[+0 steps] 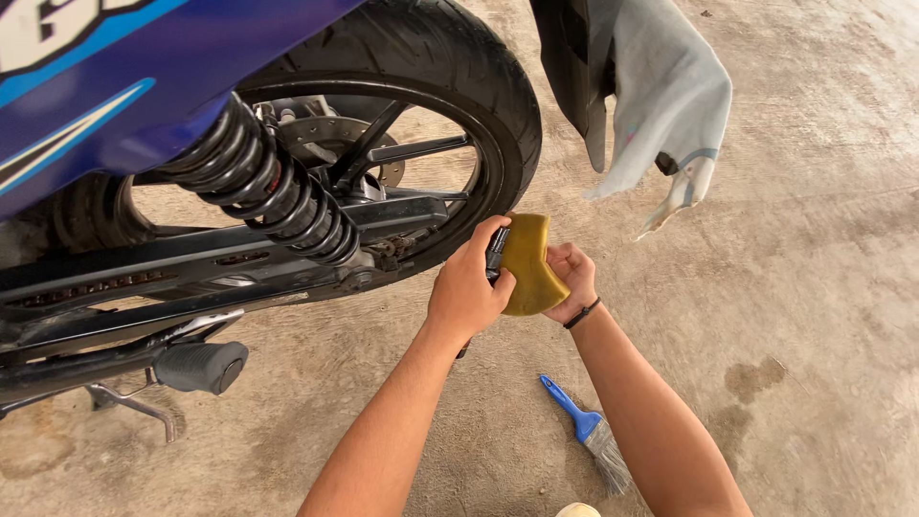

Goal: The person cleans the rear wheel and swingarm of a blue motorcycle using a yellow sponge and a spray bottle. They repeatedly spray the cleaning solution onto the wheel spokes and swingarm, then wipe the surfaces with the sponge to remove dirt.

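From the head camera, two bare hands meet near the middle of the scene, just beside the rear wheel (421, 115) of one blue motorbike (105, 86). Between them is one mustard-yellow sponge (529, 263), a curved, thick wedge with a soft matte face. The right hand (571, 278) cups it from the right, fingers curled around its edge; a thin dark band circles that wrist. The left hand (466, 287) is closed over a small black tool (496, 253) pressed against the sponge's left side; what kind of tool cannot be told.

One black coil spring (263, 177) runs slantwise across the wheel, ribbed and glossy. One rubber footpeg (199, 367) juts out near left. On the rough concrete floor (823, 239), near the right forearm, lies one paintbrush (589, 428) with a blue handle and grey bristles. One pale grey cloth (665, 91) hangs far right.
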